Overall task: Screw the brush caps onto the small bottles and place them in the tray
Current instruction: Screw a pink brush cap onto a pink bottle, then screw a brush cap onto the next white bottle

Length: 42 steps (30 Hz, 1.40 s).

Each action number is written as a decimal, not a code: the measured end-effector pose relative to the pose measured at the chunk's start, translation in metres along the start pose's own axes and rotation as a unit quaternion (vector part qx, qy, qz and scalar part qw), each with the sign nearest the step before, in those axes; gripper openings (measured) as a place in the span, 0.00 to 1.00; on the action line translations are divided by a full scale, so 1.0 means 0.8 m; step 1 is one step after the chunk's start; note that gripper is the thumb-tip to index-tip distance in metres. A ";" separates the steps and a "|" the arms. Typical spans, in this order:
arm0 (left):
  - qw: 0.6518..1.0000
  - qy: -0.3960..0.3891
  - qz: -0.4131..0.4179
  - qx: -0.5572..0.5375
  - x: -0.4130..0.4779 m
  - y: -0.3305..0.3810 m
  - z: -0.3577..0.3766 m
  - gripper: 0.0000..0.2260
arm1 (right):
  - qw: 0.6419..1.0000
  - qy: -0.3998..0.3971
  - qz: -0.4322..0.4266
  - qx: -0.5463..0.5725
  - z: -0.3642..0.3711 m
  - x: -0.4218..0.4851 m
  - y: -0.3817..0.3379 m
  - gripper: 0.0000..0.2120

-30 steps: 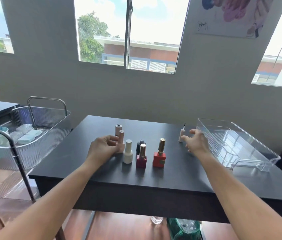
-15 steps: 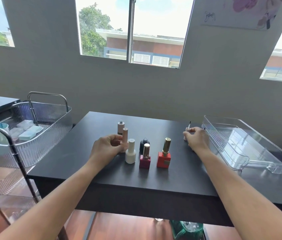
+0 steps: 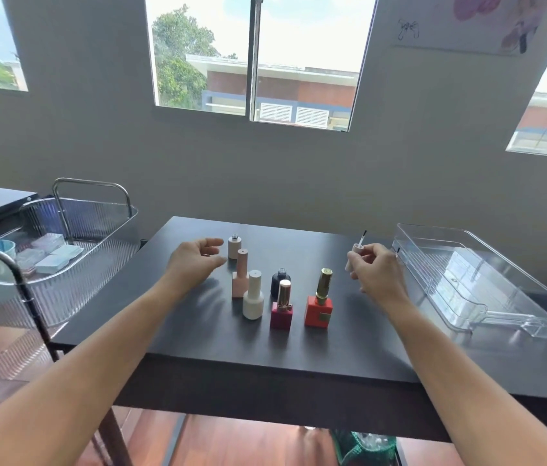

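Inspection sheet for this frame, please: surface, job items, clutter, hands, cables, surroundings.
Surface: dark table, bare at the front.
Job's things: open beige bottle and open dark bottle; four capped bottles around them; clear tray holds nothing.
Clutter: nothing seen.
Hands: right hand holds a brush cap, brush up; left hand open beside the beige bottle, not touching it.
Cables: nothing seen.
Surroundings: cart at left, windows behind.

Grey wall (image 3: 97, 146) with bright windows (image 3: 255, 58) at twelve o'clock. Dark table (image 3: 218, 341) centre, cart (image 3: 80, 237) at nine. Reddish wood floor (image 3: 238, 445) at six.
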<state>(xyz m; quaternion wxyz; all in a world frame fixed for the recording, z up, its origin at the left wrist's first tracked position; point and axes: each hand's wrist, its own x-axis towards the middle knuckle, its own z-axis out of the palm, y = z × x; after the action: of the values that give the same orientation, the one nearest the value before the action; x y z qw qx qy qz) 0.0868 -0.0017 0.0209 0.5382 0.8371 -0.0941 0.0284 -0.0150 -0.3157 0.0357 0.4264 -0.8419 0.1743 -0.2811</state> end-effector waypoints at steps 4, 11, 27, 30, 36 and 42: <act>0.999 0.008 -0.018 0.039 0.037 -0.008 0.020 0.28 | 0.999 -0.011 -0.033 0.021 -0.003 -0.011 -0.010 0.03; 0.998 0.012 -0.028 0.050 0.077 -0.012 0.045 0.23 | 0.997 -0.022 -0.066 0.034 -0.019 -0.026 -0.028 0.03; 0.981 0.056 0.048 -0.177 -0.004 0.050 -0.012 0.11 | 0.989 -0.021 -0.077 0.126 -0.050 -0.048 -0.088 0.10; 0.977 0.017 0.090 -0.195 -0.048 0.076 -0.024 0.12 | 0.979 -0.060 -0.085 0.173 -0.055 -0.061 -0.107 0.09; 0.980 -0.050 0.127 -0.141 -0.107 0.091 -0.012 0.17 | 0.958 -0.094 -0.119 0.243 -0.063 -0.094 -0.127 0.02; 0.987 -0.051 0.129 -0.087 -0.124 0.081 0.002 0.19 | 0.961 -0.107 -0.139 0.211 -0.057 -0.118 -0.126 0.03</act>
<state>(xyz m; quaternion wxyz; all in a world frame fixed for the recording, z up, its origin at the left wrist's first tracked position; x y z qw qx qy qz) -0.0225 -0.0165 0.0636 0.5952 0.7684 -0.2305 0.0468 -0.1113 -0.2353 0.1093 0.5676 -0.7736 -0.0547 -0.2762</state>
